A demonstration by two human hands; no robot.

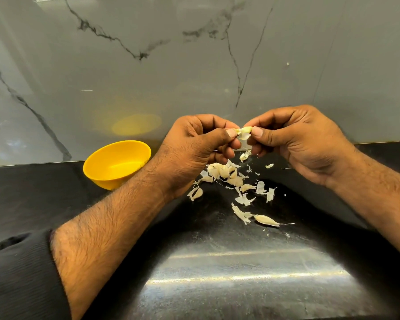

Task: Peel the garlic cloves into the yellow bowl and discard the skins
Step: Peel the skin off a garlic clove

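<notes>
Above the black countertop [56, 199], between my two raised hands, sits the garlic clove [244, 130] I am working on. My left hand [194, 148] pinches one end of it, thumb pressed against the curled fingers, and my right hand [293, 139] pinches the other end the same way, thumbnail turned up toward me. A flap of pale skin [245, 136] hangs loose off the clove, just under my fingertips. Both hands are off the counter, close together, nearly knuckle to knuckle.

Below them lies a heap of unpeeled cloves [222, 173], partly hidden behind my left wrist, with torn papery skins [252, 195] scattered around and in front of it. One clove with a long thin tail [267, 220] lies apart from the heap, nearer to me, beside a shredded strip of skin.

To my left stands the yellow bowl [116, 166], close to the wall, its right rim hidden behind my left forearm. What I can see of its inside shows no cloves. Behind everything rises a grey marble backsplash [194, 54] with dark veins, and the bowl's yellow glow reflects in it. A dark ribbed sleeve [21, 273] is pushed up my left arm
</notes>
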